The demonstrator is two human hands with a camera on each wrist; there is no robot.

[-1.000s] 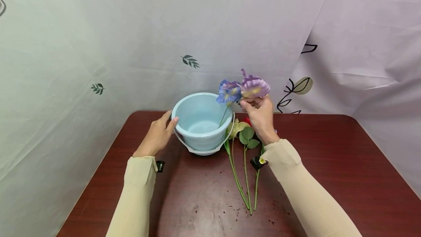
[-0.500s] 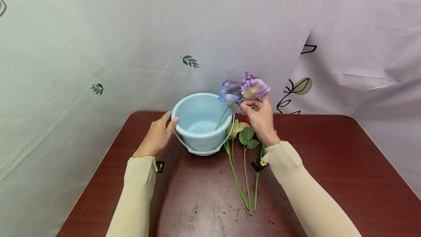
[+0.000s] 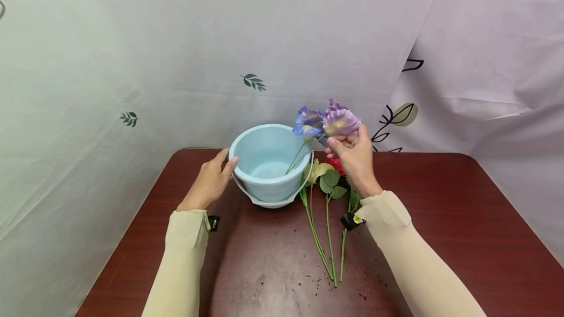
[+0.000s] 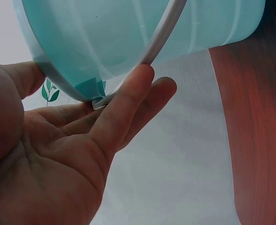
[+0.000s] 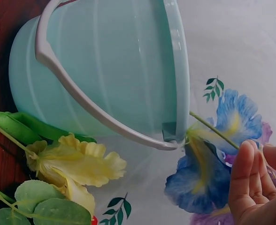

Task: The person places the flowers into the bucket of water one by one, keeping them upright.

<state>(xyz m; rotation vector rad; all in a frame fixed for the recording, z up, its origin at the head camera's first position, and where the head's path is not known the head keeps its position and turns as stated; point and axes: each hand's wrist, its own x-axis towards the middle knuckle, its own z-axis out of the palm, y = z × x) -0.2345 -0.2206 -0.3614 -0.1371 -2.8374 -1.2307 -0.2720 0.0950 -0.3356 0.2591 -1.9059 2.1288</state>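
Observation:
A light blue bucket (image 3: 270, 187) stands upright at the back of the table. My left hand (image 3: 208, 180) grips its left rim, thumb over the edge and fingers outside by the handle joint. At the right rim, my right hand (image 3: 354, 155) pinches a thin green stem (image 5: 218, 131) just below a purple iris (image 3: 341, 121). A blue iris (image 3: 307, 124) leans over that rim to the left of the purple bloom, close to my fingers. Thin stems slant down inside the bucket. In the right wrist view, the blue petals (image 5: 201, 176) hang beside my fingertips.
A yellow flower (image 3: 316, 172), a red flower (image 3: 336, 165) and green leaves (image 3: 330, 180) lie right of the bucket, their long stems pointing toward me. Dark specks dot the reddish-brown table (image 3: 255, 263). The bucket's handle (image 5: 81, 101) hangs down its front. A printed cloth (image 3: 176, 62) hangs behind.
My right hand has shifted slightly right and down, uncovering more of the red flower. The purple bloom has sunk a little, and the stems reach farther left inside the bucket. My left hand stays put.

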